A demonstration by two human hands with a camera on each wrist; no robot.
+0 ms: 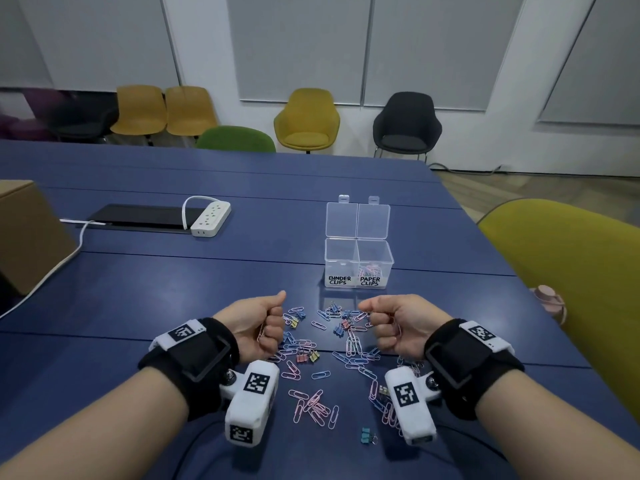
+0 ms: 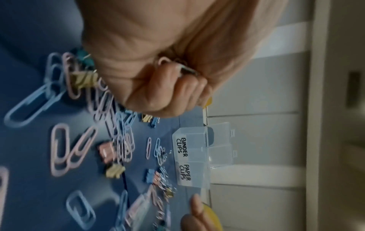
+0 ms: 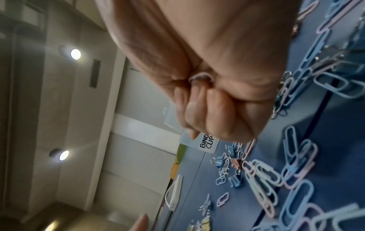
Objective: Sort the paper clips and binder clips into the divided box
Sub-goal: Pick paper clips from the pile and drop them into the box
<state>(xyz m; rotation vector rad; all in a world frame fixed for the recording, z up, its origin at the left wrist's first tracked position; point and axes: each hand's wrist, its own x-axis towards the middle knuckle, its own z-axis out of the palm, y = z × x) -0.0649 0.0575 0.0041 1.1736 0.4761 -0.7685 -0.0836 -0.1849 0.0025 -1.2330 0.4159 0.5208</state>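
Just above the scattered clips my left hand (image 1: 272,325) is curled into a fist that grips paper clips; a pink paper clip (image 2: 163,60) pokes out between the fingers. My right hand (image 1: 381,325) is a fist too, with a pink paper clip (image 3: 199,77) showing in its curl. Behind both hands stands the clear divided box (image 1: 358,240), its lids open and its front labelled BINDER CLIPS on the left and PAPER CLIPS on the right. Several pastel paper clips (image 1: 370,270) lie in the right compartment. Loose paper clips (image 1: 313,408) and small binder clips (image 1: 306,356) cover the blue table between my wrists.
A white power strip (image 1: 211,218) and a black flat panel (image 1: 138,216) lie at the back left, beside a cardboard box (image 1: 27,233). A yellow chair (image 1: 571,289) stands close against the table's right edge. A teal binder clip (image 1: 367,434) lies near the front.
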